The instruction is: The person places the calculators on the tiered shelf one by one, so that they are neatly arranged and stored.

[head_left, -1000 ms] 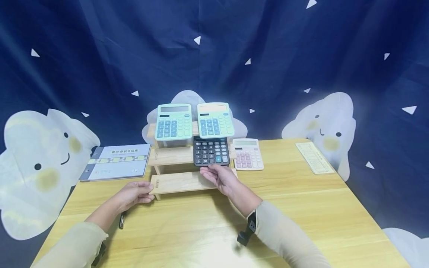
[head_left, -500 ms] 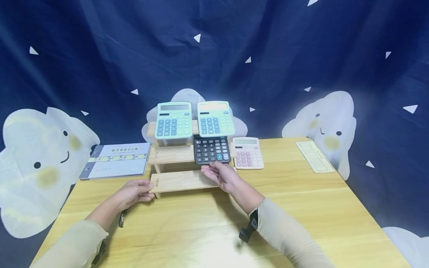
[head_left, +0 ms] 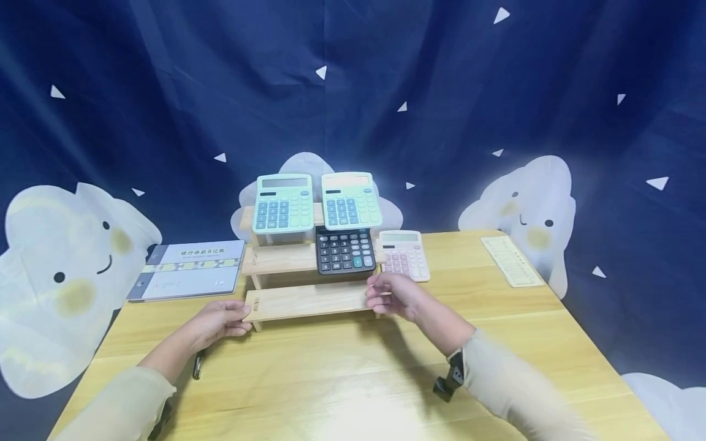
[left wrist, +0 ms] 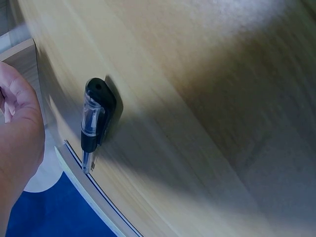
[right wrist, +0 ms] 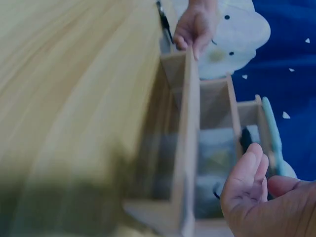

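A three-step wooden display rack (head_left: 309,302) stands on the table. My left hand (head_left: 219,320) pinches the left end of its lowest step; the right wrist view shows that hand (right wrist: 196,27) with the thumb on the board. My right hand (head_left: 398,297), fingers loosely bent and holding nothing, is by the right end of the lowest step. A black calculator (head_left: 345,252) leans on the middle step, at its right. Above are two mint-green calculators, the left one (head_left: 284,204) and the right one (head_left: 351,201), side by side on the top step.
A pink-and-white calculator (head_left: 404,251) lies right of the rack, partly behind my right hand. At the left is a grey-blue account book (head_left: 193,266). A pen (left wrist: 92,118) lies near my left wrist. A printed slip (head_left: 512,261) is at the far right.
My right hand has let go of the black calculator's lower edge and moved right and slightly down. The black calculator stays on the middle step. My left hand keeps its place.
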A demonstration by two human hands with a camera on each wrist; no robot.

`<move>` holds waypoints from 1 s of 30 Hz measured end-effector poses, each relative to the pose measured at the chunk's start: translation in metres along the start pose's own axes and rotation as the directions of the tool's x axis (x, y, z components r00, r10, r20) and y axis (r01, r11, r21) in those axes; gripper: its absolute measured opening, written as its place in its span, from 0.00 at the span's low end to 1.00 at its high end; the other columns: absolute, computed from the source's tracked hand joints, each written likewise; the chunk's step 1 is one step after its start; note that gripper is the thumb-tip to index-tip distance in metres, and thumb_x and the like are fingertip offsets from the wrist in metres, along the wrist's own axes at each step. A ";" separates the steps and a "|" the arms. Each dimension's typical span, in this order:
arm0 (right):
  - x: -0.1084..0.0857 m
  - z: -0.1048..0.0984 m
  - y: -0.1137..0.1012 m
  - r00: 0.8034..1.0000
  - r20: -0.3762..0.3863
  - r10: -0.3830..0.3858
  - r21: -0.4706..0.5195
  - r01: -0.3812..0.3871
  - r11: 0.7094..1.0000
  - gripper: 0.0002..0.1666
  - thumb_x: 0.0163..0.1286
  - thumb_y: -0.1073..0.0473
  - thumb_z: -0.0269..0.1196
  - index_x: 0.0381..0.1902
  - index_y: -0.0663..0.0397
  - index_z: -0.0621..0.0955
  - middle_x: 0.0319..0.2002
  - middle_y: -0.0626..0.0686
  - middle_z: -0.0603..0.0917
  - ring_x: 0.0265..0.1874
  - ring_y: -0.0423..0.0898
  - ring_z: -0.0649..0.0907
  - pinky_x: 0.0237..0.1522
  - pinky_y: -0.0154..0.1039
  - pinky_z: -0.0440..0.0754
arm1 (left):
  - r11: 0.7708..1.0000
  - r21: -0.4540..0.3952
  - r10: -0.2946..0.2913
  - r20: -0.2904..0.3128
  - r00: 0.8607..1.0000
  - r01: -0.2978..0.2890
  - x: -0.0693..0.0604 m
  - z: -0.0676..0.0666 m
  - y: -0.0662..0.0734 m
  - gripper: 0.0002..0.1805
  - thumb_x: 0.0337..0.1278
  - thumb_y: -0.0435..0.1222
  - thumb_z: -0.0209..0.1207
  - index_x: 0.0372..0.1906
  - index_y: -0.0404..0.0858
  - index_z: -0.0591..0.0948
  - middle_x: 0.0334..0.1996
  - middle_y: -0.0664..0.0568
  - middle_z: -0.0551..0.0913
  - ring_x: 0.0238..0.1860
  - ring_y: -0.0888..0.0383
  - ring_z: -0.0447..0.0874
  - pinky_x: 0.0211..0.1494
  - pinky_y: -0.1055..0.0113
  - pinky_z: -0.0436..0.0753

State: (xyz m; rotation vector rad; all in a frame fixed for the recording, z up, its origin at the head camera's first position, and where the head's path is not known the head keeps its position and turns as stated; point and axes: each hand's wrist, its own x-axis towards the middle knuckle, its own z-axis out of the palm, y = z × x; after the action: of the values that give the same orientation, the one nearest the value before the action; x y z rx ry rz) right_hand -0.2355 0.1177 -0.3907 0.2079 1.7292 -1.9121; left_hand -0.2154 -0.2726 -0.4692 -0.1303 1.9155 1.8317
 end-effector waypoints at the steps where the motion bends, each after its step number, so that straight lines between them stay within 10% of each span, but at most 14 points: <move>1: -0.003 -0.005 -0.004 1.000 -0.009 -0.008 -0.017 0.008 1.000 0.15 0.67 0.64 0.49 0.49 0.65 0.71 0.29 0.52 0.80 0.24 0.44 0.82 0.28 0.31 0.83 | 1.000 0.005 0.001 -0.002 1.000 -0.001 0.000 0.000 0.000 0.35 0.64 0.34 0.55 0.64 0.15 0.52 0.34 0.50 0.80 0.33 0.60 0.83 0.44 0.68 0.86; 21: 0.012 -0.104 -0.024 0.984 -0.179 0.013 0.072 0.000 0.997 0.12 0.68 0.70 0.47 0.49 0.67 0.67 0.28 0.54 0.76 0.23 0.42 0.82 0.34 0.31 0.86 | 1.000 -0.001 0.001 -0.015 1.000 -0.001 -0.003 0.001 0.002 0.34 0.64 0.32 0.55 0.63 0.15 0.53 0.33 0.48 0.81 0.32 0.59 0.84 0.43 0.68 0.86; 30: 0.033 -0.133 -0.018 0.942 -0.334 0.044 -0.029 -0.057 0.998 0.24 0.65 0.68 0.53 0.59 0.69 0.67 0.31 0.53 0.74 0.24 0.42 0.80 0.42 0.37 0.86 | 1.000 0.002 0.007 -0.020 1.000 -0.007 -0.003 0.004 0.003 0.33 0.64 0.32 0.54 0.62 0.15 0.54 0.34 0.49 0.80 0.32 0.59 0.84 0.43 0.67 0.86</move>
State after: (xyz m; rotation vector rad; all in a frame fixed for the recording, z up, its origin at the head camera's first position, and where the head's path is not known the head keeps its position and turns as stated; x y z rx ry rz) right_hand -0.3039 0.2362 -0.4120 0.5861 1.9529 -1.8869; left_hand -0.2133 -0.2696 -0.4656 -0.1422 1.9333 1.8398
